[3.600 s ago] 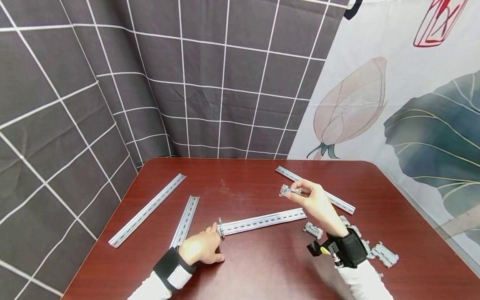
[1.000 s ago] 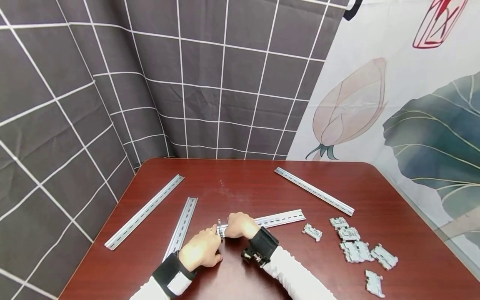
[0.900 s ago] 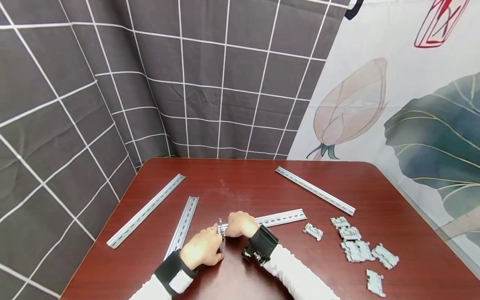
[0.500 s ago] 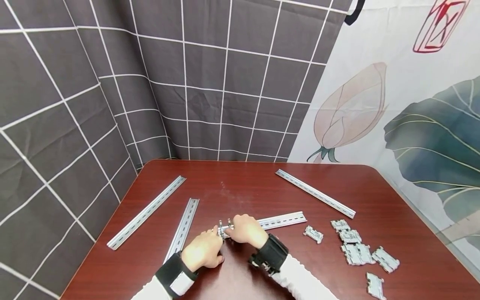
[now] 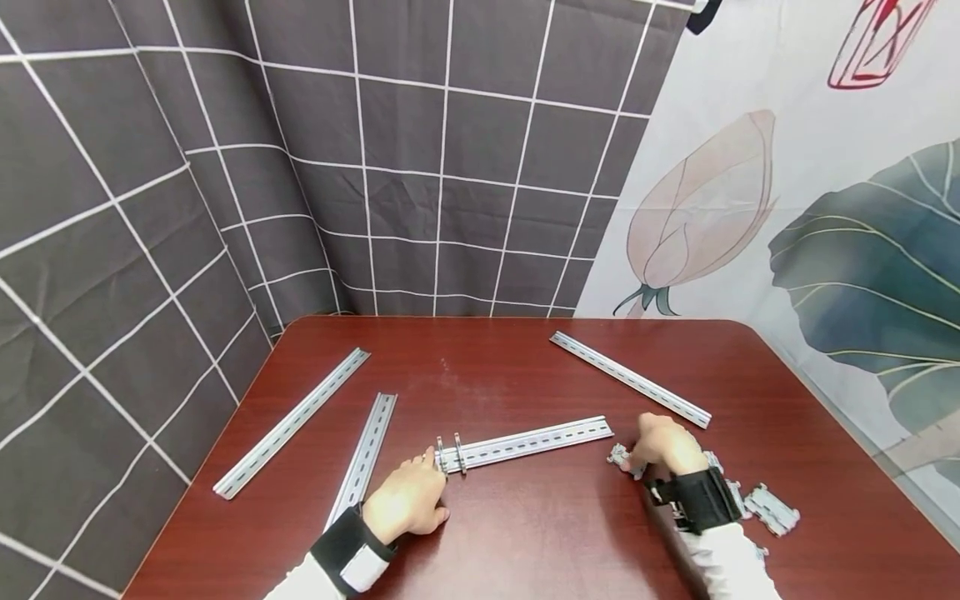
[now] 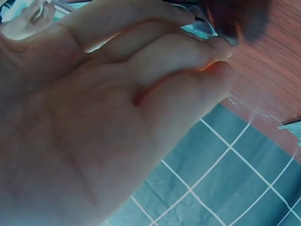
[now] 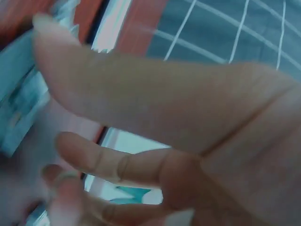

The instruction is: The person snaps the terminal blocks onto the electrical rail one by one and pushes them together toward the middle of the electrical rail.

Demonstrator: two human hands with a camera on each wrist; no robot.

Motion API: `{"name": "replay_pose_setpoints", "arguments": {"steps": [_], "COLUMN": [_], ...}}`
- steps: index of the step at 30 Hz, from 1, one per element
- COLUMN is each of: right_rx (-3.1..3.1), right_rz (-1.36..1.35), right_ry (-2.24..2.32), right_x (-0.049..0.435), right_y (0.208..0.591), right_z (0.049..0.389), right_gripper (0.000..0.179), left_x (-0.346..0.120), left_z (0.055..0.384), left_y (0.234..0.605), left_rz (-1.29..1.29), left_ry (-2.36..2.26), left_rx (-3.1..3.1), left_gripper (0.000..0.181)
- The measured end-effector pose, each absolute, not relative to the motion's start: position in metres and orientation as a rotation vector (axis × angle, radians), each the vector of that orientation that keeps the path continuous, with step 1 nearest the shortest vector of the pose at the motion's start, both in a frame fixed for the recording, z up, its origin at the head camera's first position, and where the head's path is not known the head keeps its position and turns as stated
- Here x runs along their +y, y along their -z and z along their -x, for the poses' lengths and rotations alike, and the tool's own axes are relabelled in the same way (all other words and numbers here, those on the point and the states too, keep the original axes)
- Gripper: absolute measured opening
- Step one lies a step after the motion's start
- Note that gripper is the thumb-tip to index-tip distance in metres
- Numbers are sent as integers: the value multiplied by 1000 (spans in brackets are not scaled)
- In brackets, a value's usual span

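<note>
My left hand (image 5: pixel 408 500) rests with extended fingers at the left end of a slotted metal DIN rail (image 5: pixel 532 444). Two thin grey terminal blocks (image 5: pixel 460 454) stand upright on that rail, side by side near its left end. Over on the right, my right hand (image 5: pixel 663 446) reaches down over a loose grey terminal block (image 5: pixel 618 455), fingertips right at it and covering part of it. In the right wrist view, the thumb (image 7: pixel 70 80) lies close along a blurred block (image 7: pixel 19 103), with other fingers spread apart below. The left wrist view shows the palm (image 6: pixel 94 122) and nearly straight fingers.
Three more DIN rails lie on the table (image 5: pixel 510 533): one at far left (image 5: pixel 292 423), one beside the left hand (image 5: pixel 366 454), one at back right (image 5: pixel 630 379). More terminal blocks (image 5: pixel 772 509) lie at right, partly behind the right forearm. Curtains hang behind.
The right hand brought a terminal block to the rail's left end, where a second block now stands. It has let go and moved right to the loose block. The left hand stays.
</note>
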State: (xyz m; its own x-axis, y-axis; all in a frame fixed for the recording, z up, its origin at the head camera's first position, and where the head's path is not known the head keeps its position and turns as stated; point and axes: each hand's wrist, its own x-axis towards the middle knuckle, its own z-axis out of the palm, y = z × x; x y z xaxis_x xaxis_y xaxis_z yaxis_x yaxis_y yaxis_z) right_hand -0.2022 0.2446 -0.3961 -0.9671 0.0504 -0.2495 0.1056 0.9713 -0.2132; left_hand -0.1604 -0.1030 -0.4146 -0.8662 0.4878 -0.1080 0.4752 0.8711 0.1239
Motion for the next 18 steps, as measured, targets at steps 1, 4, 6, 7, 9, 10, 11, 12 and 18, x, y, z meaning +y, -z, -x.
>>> {"name": "replay_pose_setpoints", "arguments": {"steps": [1,4,6,7,9,10,11,12,18], "right_rx": [2865,2854,2860,2864,2866,2866,2866,2863,2840], "right_rz": [-99,9,54,65,77,89,109,132,332], "right_ry": [326,364,381,388,406,431,465,512,848], "right_x": [251,260,259,259,258,258,257,257,250], "right_y": [398,403,405,405,405,405,404,403,393], "right_z": [202,201,201,200,200,200,200,201,214], "right_gripper": [32,28,26,26,27,27,27,28,13], "left_x": [-103,-102,-101,-101,-100,-100,-100,-100,-99], "left_z": [161,161,161,161,161,161,161,161,160], "left_y": [415,416,416,416,415,415,415,415,416], "left_rz": [-758,-752,-744,-746,-740,-740,-738,-733,-727], "left_ry": [-137,-136,-137,-133,-136,-133,-131,-128,-126], "left_rx": [2906,2903,2907,2911,2907,2905,2903,2901,2900], "left_gripper": [32,31,32,33,34,35,35,34,31]}}
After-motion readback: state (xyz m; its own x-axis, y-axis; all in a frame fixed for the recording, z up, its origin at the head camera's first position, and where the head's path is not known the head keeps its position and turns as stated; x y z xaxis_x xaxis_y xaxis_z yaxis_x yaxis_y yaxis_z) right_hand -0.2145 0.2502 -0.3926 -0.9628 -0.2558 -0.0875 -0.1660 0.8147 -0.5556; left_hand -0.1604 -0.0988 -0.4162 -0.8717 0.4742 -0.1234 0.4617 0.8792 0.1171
